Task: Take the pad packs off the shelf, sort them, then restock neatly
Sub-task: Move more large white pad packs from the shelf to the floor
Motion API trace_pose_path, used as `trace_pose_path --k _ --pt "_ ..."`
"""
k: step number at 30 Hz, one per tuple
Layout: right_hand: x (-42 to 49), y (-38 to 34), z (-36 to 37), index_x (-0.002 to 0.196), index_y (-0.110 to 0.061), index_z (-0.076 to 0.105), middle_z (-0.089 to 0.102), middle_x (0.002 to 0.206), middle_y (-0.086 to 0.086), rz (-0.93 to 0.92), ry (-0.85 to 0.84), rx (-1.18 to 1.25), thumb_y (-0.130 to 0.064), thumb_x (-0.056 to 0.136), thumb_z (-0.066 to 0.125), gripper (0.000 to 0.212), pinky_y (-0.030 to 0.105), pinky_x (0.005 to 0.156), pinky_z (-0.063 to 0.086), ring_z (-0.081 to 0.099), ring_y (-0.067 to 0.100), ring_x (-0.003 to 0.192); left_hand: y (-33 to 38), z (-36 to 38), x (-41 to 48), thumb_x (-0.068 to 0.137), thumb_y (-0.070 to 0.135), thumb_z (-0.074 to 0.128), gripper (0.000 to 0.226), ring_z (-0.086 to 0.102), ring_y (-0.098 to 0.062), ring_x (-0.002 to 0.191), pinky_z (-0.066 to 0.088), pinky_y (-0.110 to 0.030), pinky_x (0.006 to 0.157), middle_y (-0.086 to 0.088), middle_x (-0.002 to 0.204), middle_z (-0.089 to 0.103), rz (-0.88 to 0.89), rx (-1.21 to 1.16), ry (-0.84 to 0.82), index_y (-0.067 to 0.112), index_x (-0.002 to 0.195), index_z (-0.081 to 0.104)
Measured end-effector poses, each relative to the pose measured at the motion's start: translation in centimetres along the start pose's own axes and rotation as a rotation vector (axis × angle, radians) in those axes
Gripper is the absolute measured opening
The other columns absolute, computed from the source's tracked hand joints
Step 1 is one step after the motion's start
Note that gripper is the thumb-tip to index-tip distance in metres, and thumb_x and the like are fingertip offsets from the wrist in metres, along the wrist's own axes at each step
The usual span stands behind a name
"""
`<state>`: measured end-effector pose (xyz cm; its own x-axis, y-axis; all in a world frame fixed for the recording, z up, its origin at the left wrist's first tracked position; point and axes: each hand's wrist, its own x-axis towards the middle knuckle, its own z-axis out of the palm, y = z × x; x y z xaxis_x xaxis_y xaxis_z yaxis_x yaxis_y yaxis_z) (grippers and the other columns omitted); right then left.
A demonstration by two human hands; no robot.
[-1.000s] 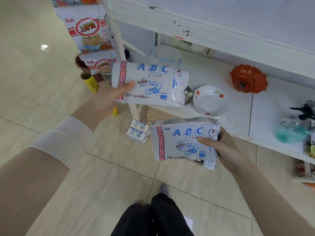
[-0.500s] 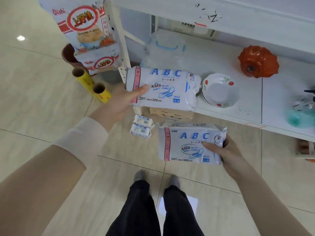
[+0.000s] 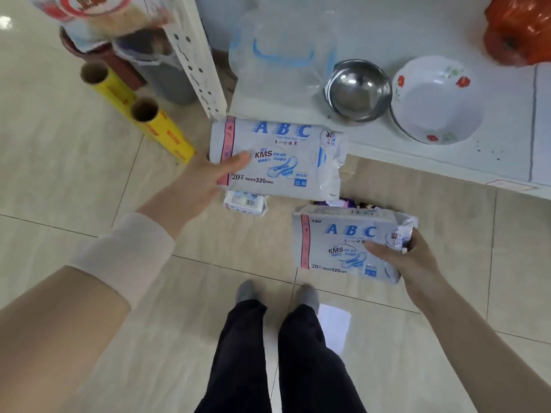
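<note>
Head view: the left hand (image 3: 205,180) pinches one ABC pad pack (image 3: 277,156) by its left end, thumb on the printed face. The pack is at the shelf's (image 3: 507,138) front left corner; whether it rests on the edge I cannot tell. The right hand (image 3: 408,257) is clamped round the right end of a second ABC pad pack (image 3: 343,245), held over the floor in front of the shelf's front edge. Each glossy pack is gripped at one end only, so the free end could sag or slip out. Slid onto the shelf carelessly, the first pack may knock the steel bowl (image 3: 357,90) or the flowered bowl (image 3: 435,102), which sits near the front edge.
</note>
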<state>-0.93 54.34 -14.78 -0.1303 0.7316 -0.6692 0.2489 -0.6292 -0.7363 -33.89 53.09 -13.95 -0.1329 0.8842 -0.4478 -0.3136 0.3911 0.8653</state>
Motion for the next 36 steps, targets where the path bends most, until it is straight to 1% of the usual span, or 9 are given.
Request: trace_pose_path --k 2,4,6,11,15,19,24,31,36 --pt "4.1 2.9 -0.1 0.109 0.002 0.055 0.07 0.07 -0.011 -0.004 0.019 -0.017 -0.013 0.06 0.082 0.057 0.041 0.081 0.055 0.066 0.005 0.06 -4.0 -1.2 2.0 0.083 0.019 0.066 0.036 0.064 -0.018 0.105 0.054 -0.026 0.077 0.001 0.11 0.069 -0.001 0.02 -0.017 0.014 0.118 0.057" --pt "8.2 5.8 0.0 0.113 -0.003 0.057 0.072 0.097 0.003 -0.012 0.068 -0.021 -0.009 0.061 0.081 0.058 0.036 0.075 0.057 0.07 0.019 0.085 -7.9 -2.5 4.0 0.075 0.027 0.07 0.047 0.064 -0.018 0.105 0.054 -0.025 0.078 0.001 0.111 0.069 0.0 0.022 -0.045 0.013 0.118 0.057" --pt "12.3 8.6 0.4 0.114 -0.008 0.057 0.069 0.108 0.009 -0.03 0.103 -0.029 -0.008 0.061 0.081 0.058 0.038 0.077 0.056 0.068 0.024 0.095 -11.9 -3.8 6.1 0.067 0.033 0.072 0.051 0.065 -0.017 0.104 0.054 -0.024 0.077 0.002 0.11 0.07 -0.011 0.025 -0.06 0.016 0.114 0.06" --pt "22.2 15.1 2.5 0.116 -0.009 0.053 0.067 0.107 0.004 -0.105 0.147 -0.047 -0.013 0.061 0.082 0.063 0.039 0.078 0.057 0.067 0.02 0.094 -21.9 -7.3 11.5 0.05 0.048 0.084 0.056 0.067 -0.016 0.1 0.054 -0.023 0.074 0.001 0.105 0.071 -0.044 0.087 -0.062 0.022 0.098 0.071" --pt "29.9 19.1 4.7 0.117 -0.011 0.052 0.068 0.107 0.006 -0.196 0.139 -0.064 -0.012 0.063 0.084 0.063 0.044 0.077 0.057 0.069 0.021 0.091 -29.2 -9.6 15.3 0.037 0.055 0.087 0.079 0.069 -0.016 0.092 0.054 -0.023 0.069 0.001 0.101 0.072 -0.06 0.159 -0.009 0.018 0.103 0.065" --pt "36.2 22.1 6.4 0.114 -0.014 0.052 0.068 0.108 0.006 -0.274 0.096 -0.102 -0.019 0.057 0.088 0.068 0.047 0.081 0.055 0.068 0.022 0.095 -35.6 -11.3 17.8 0.031 0.056 0.088 0.083 0.07 -0.016 0.088 0.054 -0.022 0.068 0.001 0.098 0.073 -0.057 0.166 0.006 0.018 0.101 0.064" --pt "40.5 24.5 7.8 0.108 -0.022 0.049 0.067 0.106 0.001 -0.378 0.056 -0.096 -0.012 0.064 0.083 0.056 0.04 0.08 0.056 0.067 0.018 0.097 -41.3 -12.2 19.2 0.03 0.056 0.088 0.082 0.07 -0.017 0.09 0.055 -0.025 0.068 0.0 0.099 0.073 -0.064 0.172 -0.001 0.02 0.1 0.066" --pt "44.1 25.8 9.3 0.095 -0.03 0.052 0.068 0.105 0.002 -0.496 0.011 -0.107 -0.011 0.061 0.085 0.051 0.046 0.082 0.056 0.068 0.019 0.095 -45.2 -11.7 19.6 0.033 0.058 0.086 0.081 0.07 -0.017 0.089 0.055 -0.023 0.067 0.002 0.098 0.073 -0.062 0.235 0.005 0.023 0.103 0.064" --pt "45.3 26.3 10.0 0.099 -0.028 0.051 0.067 0.11 0.002 -0.524 -0.018 -0.112 -0.03 0.047 0.087 0.064 0.043 0.081 0.056 0.067 0.015 0.097 -46.2 -11.2 19.7 0.062 0.028 0.082 0.044 0.07 -0.012 0.086 0.054 -0.019 0.065 0.008 0.093 0.073 -0.079 0.226 -0.014 0.026 0.101 0.062"
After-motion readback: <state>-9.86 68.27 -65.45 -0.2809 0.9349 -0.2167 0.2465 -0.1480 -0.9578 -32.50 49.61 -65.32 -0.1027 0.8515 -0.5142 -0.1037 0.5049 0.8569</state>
